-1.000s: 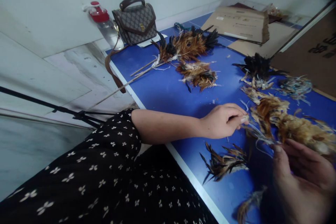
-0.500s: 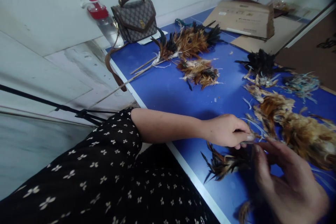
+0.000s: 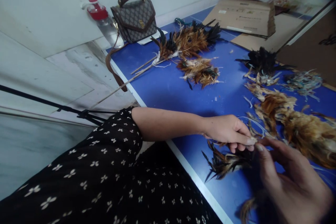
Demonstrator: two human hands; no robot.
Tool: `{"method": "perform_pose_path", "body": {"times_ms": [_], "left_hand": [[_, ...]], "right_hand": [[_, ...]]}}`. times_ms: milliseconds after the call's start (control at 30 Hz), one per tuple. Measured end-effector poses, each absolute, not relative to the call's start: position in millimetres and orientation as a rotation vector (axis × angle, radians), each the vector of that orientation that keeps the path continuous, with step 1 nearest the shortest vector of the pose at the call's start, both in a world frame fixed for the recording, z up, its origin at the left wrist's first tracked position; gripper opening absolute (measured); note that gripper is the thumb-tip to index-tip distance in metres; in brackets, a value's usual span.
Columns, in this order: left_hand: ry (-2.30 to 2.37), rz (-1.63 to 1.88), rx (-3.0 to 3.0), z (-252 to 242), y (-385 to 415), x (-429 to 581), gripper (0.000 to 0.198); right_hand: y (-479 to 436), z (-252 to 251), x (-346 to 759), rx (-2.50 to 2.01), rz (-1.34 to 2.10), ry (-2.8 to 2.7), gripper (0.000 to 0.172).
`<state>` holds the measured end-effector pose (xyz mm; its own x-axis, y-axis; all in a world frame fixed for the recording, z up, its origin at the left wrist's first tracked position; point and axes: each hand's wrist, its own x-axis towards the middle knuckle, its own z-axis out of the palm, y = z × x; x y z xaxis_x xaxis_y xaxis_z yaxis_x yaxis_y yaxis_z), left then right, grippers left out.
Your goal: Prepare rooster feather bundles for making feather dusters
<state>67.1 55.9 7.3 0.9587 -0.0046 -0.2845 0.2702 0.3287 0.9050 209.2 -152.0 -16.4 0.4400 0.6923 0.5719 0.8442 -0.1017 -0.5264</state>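
Observation:
My left hand [image 3: 229, 131] rests on the blue table [image 3: 168, 91], its fingers pinched on the end of a strand of brown feathers [image 3: 299, 126] that runs off to the right. My right hand [image 3: 291, 182] is at the bottom right, palm up, with curled fingers meeting the left fingertips at the same strand. A dark brown feather bunch [image 3: 223, 161] lies on the table just under both hands. A small brown tuft [image 3: 246, 208] lies by my right wrist.
More feather piles lie further back: a brown one [image 3: 201, 70], a black one [image 3: 259, 61], and a feather duster on a stick [image 3: 181, 43]. A patterned handbag [image 3: 134, 17] and a red-capped bottle [image 3: 103, 21] stand at the far left corner. Flattened cardboard [image 3: 244, 15] lies behind.
My left hand has slid down and right along the strand. My right hand has come up and left until the fingertips meet. The view has shifted slightly.

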Motion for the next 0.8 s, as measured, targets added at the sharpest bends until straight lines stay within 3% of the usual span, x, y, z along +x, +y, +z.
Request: {"method": "perform_pose_path", "body": {"times_ms": [200, 533, 800], "left_hand": [[0.212, -0.209, 1.198, -1.2, 55.1, 71.0, 0.031], [0.224, -0.2, 1.232, 9.6, 58.2, 59.7, 0.027], [0.268, -0.181, 1.162, 12.6, 48.0, 61.5, 0.026]], "right_hand": [[-139.4, 1.6, 202.1, -1.676, -0.222, -1.436, 0.014], [-138.2, -1.1, 196.6, -1.625, -0.126, -1.495, 0.028], [-141.7, -1.6, 202.8, -1.631, -0.178, -1.547, 0.019]]}}
